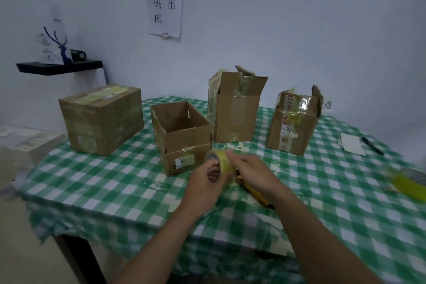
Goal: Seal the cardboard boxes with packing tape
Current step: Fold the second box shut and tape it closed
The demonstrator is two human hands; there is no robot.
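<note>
My left hand (205,180) grips the tape roll (220,162) from the near side, with the fingers curled round its rim and into the core. My right hand (251,172) closes on the roll's yellow outer band from the right, one fingertip up at the top of the band. The blur hides whether it has hold of a loose end. The roll is held just above the green checked tablecloth (115,180), directly in front of the small open box (182,136).

A yellow utility knife (255,193) runs out from under my right wrist. I cannot tell whether it touches the wrist. Torn tape scraps lie on the cloth around both hands.

Near the right edge there is a second yellow roll (409,183), heavily blurred.

Box row, left to right:
- The closed box (101,120) is taped over its top.
- The small open box has no flaps raised.
- The tall box (237,108) stands behind it to the right, flaps standing up and ragged.
- The labelled box (292,124) stands apart, top partly open.

Right of that box lie a paper slip (351,144) and a black pen (373,145), just beside each other.

On the far wall there is a posted notice (164,2). At far left a dark shelf (60,67) carries a blue deer figure (61,47).
</note>
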